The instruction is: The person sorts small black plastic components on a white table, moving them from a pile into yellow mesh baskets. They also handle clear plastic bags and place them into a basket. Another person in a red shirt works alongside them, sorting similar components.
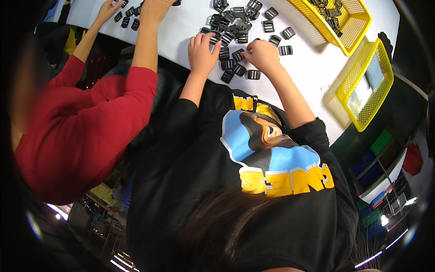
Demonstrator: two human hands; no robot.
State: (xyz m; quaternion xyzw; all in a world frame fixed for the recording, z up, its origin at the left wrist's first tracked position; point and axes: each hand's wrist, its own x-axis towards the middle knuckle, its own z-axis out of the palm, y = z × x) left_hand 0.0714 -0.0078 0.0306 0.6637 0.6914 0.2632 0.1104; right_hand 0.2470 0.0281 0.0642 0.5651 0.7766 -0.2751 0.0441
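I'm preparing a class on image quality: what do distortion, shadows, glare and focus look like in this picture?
In the head view, the white table has bowed edges and corners go dark; shadows fall beside the left hand and lower yellow basket; a lamp glares at lower right; the far-left area is blurred, while the black slide buckles look fairly sharp.

We see small black buckles [229, 31], rectangular frames with crossbars, lying at mixed angles on our white bench [299, 77]. Many overlap in a loose heap; others lie singly around it. One tilted buckle [238, 55] sits at our right hand's [262, 55] fingertips; several lie beside our left hand [202, 52].
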